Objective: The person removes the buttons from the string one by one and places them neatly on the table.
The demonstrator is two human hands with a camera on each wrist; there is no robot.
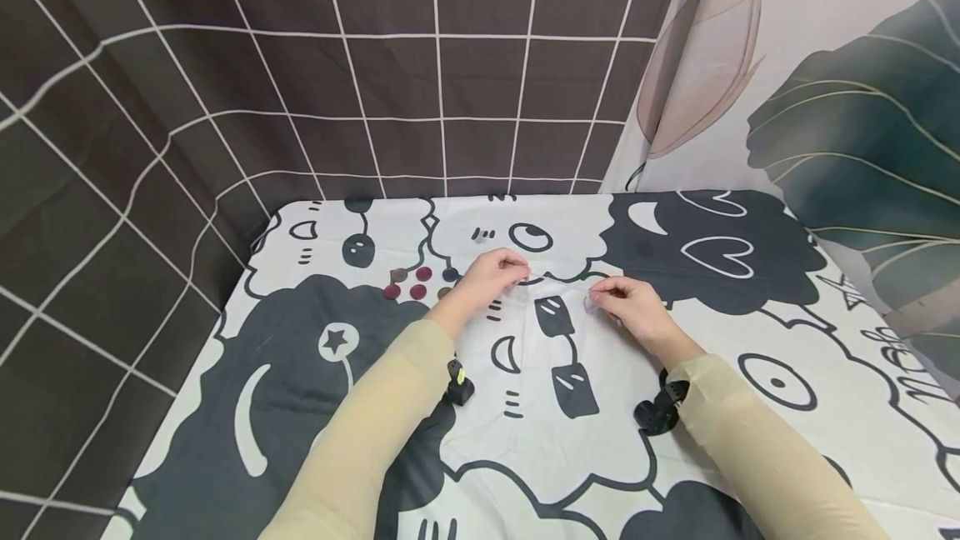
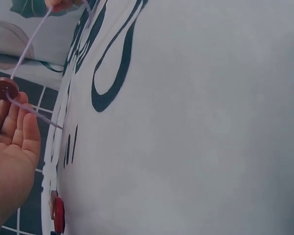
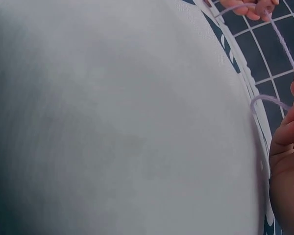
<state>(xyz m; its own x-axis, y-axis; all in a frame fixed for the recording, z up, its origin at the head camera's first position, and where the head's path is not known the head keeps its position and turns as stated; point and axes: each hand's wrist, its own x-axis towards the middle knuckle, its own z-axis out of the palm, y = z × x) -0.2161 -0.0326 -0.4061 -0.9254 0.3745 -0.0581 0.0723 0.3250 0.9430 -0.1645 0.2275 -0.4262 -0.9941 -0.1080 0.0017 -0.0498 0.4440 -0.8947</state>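
In the head view my left hand (image 1: 489, 280) and right hand (image 1: 633, 307) face each other above the patterned cloth. My left hand pinches a round reddish-brown button (image 2: 5, 89) at its fingertips. A thin pale purple string (image 2: 30, 46) passes through the button, one end trailing below it. From there it runs taut to the right hand, whose thumb and fingers pinch it, shown in the right wrist view, with a loose loop of string (image 3: 268, 98) hanging beside the fingers. Several loose buttons (image 1: 417, 291), dark red, brownish and dark blue, lie left of my left hand.
A white and dark grey cartoon-print cloth (image 1: 555, 465) covers the table. Behind it hangs a dark curtain (image 1: 390, 73) with white grid lines. A leaf-print curtain (image 1: 870, 132) hangs at the right. Small black cameras (image 1: 660, 411) are strapped to both wrists.
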